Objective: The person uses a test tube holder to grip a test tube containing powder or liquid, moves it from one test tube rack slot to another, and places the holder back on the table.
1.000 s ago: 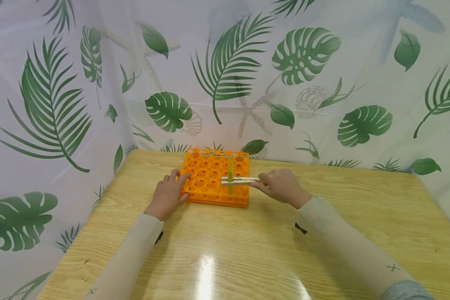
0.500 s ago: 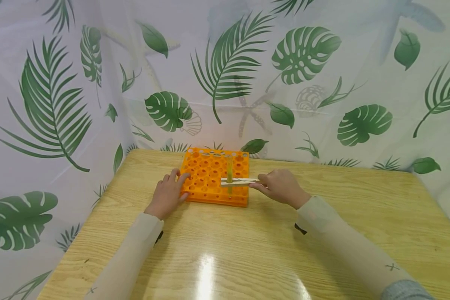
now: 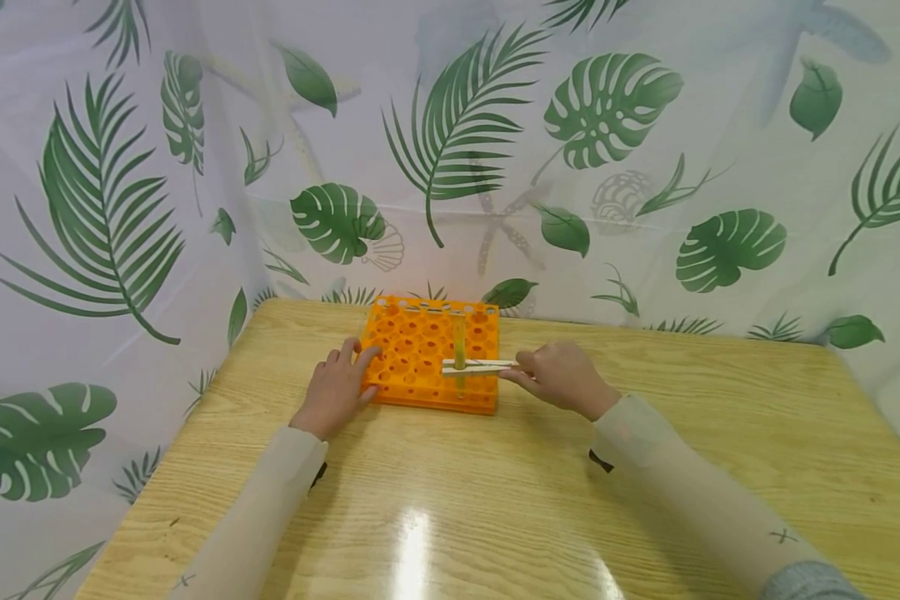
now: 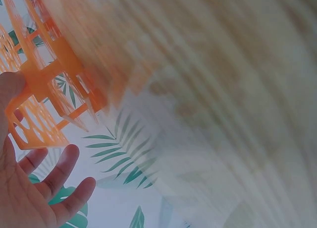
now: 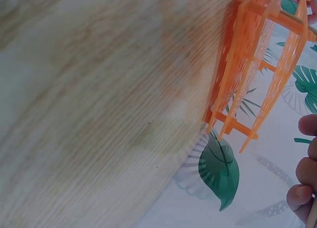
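Note:
An orange test tube rack [image 3: 412, 346] with rows of round holes stands on the table. My left hand [image 3: 335, 390] holds its left end, index finger over the top and thumb at the front corner; in the left wrist view the other fingers stick out free. My right hand [image 3: 566, 375] grips a wooden test tube clamp [image 3: 483, 367] to the right of the rack. The clamp's tip is around a test tube [image 3: 460, 342] with yellow-green liquid, upright over the rack's right part. Whether its bottom sits in a hole I cannot tell. In the right wrist view the curled right fingers [image 5: 307, 163] show.
The wood-grain table [image 3: 450, 500] reaches forward to a white leaf-print cloth [image 3: 495, 167] hung behind it. The same cloth hangs along the left side. The rack stands near the table's back edge.
The test tube and the clamp have sunk slightly toward the rack's front. My left hand and the rack have stayed in place.

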`<state>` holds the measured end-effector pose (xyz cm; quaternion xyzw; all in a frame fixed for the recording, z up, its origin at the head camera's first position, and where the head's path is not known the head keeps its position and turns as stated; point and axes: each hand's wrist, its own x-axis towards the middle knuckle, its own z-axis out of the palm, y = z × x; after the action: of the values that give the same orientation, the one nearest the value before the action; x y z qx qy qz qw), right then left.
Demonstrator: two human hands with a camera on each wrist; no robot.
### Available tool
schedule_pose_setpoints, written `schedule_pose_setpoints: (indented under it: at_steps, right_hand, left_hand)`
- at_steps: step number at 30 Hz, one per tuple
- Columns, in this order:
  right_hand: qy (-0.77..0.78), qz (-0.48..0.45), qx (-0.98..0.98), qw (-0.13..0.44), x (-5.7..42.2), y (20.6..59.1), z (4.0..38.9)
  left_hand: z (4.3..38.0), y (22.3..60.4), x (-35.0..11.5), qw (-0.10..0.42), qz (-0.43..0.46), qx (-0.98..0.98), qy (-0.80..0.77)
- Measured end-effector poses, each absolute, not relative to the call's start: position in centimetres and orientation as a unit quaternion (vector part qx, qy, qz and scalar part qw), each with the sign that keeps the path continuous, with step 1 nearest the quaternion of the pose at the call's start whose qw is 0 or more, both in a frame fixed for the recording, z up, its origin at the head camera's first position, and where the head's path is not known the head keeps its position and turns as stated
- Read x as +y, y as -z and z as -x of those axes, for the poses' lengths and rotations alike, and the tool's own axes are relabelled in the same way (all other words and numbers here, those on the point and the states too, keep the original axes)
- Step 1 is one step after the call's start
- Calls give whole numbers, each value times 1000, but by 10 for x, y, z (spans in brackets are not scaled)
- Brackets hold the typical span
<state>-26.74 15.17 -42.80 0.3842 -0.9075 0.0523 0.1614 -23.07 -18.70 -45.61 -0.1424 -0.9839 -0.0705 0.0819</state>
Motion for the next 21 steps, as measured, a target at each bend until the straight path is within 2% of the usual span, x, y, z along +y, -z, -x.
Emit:
schedule_pose_setpoints:
  at_steps: [21]
  right_hand:
    - [-52,-386,-902,186,152,434,267]
  left_hand:
    - [232,458,-187,83,141,-983,77]
